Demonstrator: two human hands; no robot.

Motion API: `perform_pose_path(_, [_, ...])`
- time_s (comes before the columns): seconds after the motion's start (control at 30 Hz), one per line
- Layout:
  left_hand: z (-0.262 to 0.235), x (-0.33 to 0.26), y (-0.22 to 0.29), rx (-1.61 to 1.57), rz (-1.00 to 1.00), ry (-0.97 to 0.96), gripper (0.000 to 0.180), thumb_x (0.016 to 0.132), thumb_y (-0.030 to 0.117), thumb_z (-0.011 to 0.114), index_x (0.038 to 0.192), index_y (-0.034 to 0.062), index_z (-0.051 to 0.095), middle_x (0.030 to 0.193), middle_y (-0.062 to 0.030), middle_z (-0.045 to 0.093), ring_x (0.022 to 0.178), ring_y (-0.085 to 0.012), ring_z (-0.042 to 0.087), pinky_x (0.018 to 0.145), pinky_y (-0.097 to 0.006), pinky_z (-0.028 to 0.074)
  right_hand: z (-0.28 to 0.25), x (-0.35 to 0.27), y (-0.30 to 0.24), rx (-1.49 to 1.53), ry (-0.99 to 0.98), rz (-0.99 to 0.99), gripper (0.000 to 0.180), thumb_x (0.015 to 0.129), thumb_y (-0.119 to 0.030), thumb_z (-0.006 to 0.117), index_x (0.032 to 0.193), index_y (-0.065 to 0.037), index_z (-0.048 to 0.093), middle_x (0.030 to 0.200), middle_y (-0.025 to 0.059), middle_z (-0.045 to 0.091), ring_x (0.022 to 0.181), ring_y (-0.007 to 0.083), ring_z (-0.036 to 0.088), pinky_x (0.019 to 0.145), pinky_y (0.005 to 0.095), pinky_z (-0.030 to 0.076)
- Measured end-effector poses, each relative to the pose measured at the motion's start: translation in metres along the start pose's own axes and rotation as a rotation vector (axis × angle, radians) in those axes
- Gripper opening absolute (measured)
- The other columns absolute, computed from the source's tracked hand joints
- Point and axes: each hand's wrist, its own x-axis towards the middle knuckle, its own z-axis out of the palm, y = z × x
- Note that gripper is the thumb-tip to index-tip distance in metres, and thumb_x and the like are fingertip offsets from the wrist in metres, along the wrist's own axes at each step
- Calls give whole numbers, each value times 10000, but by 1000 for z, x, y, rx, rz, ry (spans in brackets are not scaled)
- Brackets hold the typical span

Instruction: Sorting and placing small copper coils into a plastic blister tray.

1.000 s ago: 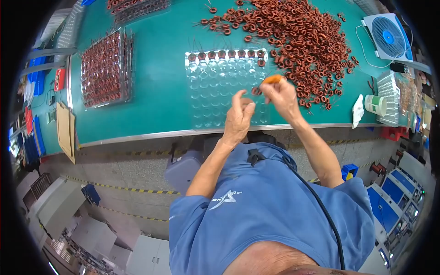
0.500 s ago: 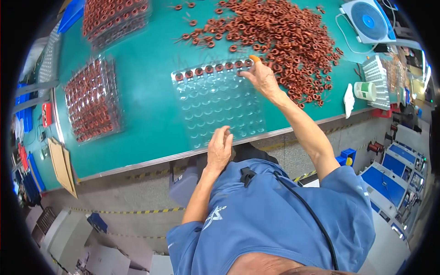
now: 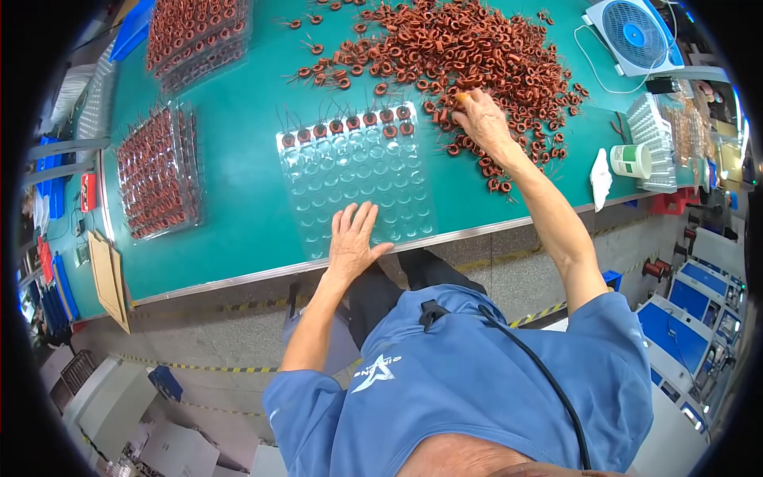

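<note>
A clear plastic tray [image 3: 362,187] with rows of round pockets lies in front of me on the green table. Copper-coloured wire-wound ring coils [image 3: 353,123] fill its far row, leads pointing away, and another coil [image 3: 390,131] sits in the second row at the right. My left hand [image 3: 351,242] lies flat on the tray's near edge, fingers spread and holding nothing. At the near left part of a large heap of loose coils [image 3: 493,56] is my right hand [image 3: 485,126], an orange finger cot on one fingertip. Its thumb and forefinger are apart over the coils.
Filled coil trays [image 3: 159,171] are stacked at the left, with another stack [image 3: 199,36] farther back. A blue-and-white fan [image 3: 633,33] stands at the far right. Near it are a white cup [image 3: 631,160], a white cloth [image 3: 601,180] and stacked white trays [image 3: 653,135]. Cardboard sheets [image 3: 107,280] lean at the left edge.
My right hand has moved from the tray's far right corner to the coil heap. My left hand has come down flat on the tray's near edge. The tray appears farther left in view.
</note>
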Motion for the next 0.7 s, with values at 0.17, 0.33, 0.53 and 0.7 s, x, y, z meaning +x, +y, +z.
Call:
perform_pose_path(0.17, [-12, -20, -16, 109, -40, 19, 793, 701, 509, 705, 1310, 45, 502, 1362, -76, 472, 1236, -299, 402, 1057, -471, 299, -10, -11, -4, 99, 179, -120, 314, 812, -122, 691, 1090, -28, 579, 1008, 133, 568, 914, 317, 566, 793, 392, 492])
perform_pose_path(0.33, [-29, -31, -42, 150, -24, -3, 786, 718, 512, 689, 1313, 36, 495, 1363, -79, 468, 1239, -302, 397, 1054, -474, 291, 4, -5, -36, 299, 202, -199, 220, 826, -118, 668, 1023, -34, 614, 945, 103, 585, 899, 278, 581, 755, 377, 510])
perform_pose_path(0.53, [-28, -33, -44, 136, -20, 11, 772, 749, 540, 656, 1317, 46, 487, 1374, -76, 454, 1234, -303, 400, 1047, -489, 288, 23, 45, -70, 431, 136, -154, 229, 857, -65, 589, 1083, -37, 609, 904, 146, 597, 893, 325, 585, 775, 421, 500])
perform_pose_path(0.7, [-28, -32, -47, 121, -9, 28, 748, 759, 545, 647, 1300, 50, 503, 1368, -76, 461, 1228, -303, 405, 1049, -483, 292, 52, 87, -75, 200, 9, -350, 389, 838, 15, 509, 1205, -97, 570, 1153, 171, 513, 1028, 341, 536, 847, 419, 501])
